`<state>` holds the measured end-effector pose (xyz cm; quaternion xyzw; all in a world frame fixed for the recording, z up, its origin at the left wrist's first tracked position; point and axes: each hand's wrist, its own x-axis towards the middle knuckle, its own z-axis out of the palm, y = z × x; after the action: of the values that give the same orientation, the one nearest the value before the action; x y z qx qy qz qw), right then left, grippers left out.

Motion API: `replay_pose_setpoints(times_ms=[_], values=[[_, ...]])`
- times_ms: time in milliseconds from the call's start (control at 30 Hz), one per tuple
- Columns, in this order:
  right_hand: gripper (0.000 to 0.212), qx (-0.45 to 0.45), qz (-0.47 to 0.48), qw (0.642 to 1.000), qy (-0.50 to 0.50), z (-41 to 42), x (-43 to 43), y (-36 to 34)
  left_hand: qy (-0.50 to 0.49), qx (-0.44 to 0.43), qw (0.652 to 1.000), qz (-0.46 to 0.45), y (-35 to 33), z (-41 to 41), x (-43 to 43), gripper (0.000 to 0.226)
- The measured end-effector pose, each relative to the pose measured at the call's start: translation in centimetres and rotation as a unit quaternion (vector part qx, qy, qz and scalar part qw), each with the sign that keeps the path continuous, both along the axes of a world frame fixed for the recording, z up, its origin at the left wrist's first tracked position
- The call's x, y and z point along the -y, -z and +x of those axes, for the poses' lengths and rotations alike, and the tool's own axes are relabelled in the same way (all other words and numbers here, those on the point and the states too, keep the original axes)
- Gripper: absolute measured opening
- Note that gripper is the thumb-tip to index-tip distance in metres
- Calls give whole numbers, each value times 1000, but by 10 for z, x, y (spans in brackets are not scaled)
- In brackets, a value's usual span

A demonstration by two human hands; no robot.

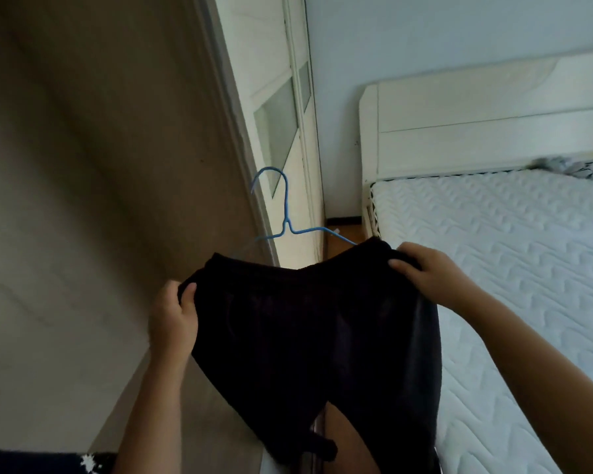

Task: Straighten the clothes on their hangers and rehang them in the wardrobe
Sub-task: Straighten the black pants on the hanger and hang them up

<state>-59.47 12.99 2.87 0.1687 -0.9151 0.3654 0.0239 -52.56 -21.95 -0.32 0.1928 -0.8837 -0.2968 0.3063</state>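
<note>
A pair of black trousers (308,336) hangs by its waistband from a blue wire hanger (286,213), whose hook rises above the cloth. My left hand (173,319) grips the left end of the waistband. My right hand (425,271) pinches the right end, where the hanger's arm goes under the fabric. The trouser legs drop down toward my own legs. The wardrobe's brown inner panel (100,165) fills the left side, with its white door (274,114) just behind the hanger.
A bed with a white quilted mattress (510,268) and a white headboard (476,124) stands at the right. A narrow strip of wooden floor (343,234) runs between the wardrobe and the bed. Dark patterned cloth (48,463) lies at the bottom left.
</note>
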Motion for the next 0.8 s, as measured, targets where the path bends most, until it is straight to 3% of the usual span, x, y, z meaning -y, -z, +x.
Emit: replay_pose_setpoints(times_ms=[267,400,500,600,800], values=[[22,101,-14,981,-163,-29,117,-44,-139,-8,990,-26,-24,-23,103,31],[40,162,-103,966,-171,-38,169,-58,-197,-14,979,-57,-39,-32,146,33],[36,230,-205,933,-185,-48,200,-72,-225,-24,973,-39,-55,-35,168,33],[45,295,-289,885,-216,-55,232,-84,-236,-55,968,-64,-80,-33,165,35],[33,314,-316,830,-335,-68,294,-118,-229,-114,946,-201,-152,-14,111,45]])
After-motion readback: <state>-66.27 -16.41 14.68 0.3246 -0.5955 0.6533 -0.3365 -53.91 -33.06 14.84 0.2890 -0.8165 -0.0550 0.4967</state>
